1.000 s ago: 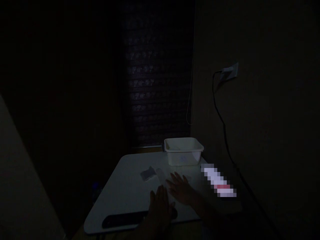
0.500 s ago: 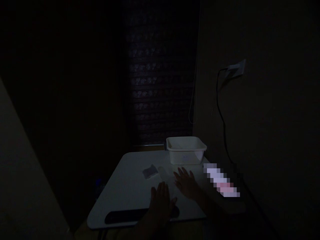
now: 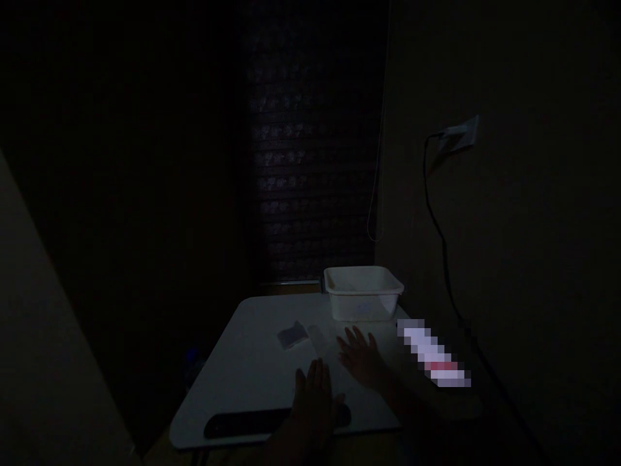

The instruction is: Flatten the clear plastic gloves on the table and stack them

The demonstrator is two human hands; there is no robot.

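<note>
My left hand (image 3: 313,396) is open, its fingers stretched forward, over the near middle of the white table (image 3: 252,369). It overlaps the dark slot (image 3: 242,424) along the front edge. To its right and farther forward, my right hand (image 3: 359,356) lies open with fingers spread on the tabletop. Just ahead of both hands is a thin, translucent plastic-looking piece (image 3: 320,340), partly hidden by the left fingers. Beside it on the left sits a small, pale flat packet (image 3: 292,335). Dim light hides whether anything lies beneath the palms.
A white plastic basin (image 3: 363,307) stands at the back right of the table. A bright, blurred-out flat object (image 3: 431,356) lies at the right edge. From a wall socket (image 3: 460,133) a black cable (image 3: 445,259) hangs down. A blue-topped object (image 3: 193,356) is left of the table.
My left hand has shifted slightly, its fingers drawn a little closer together. The right hand stays almost where it was. The cable hangs a little farther right.
</note>
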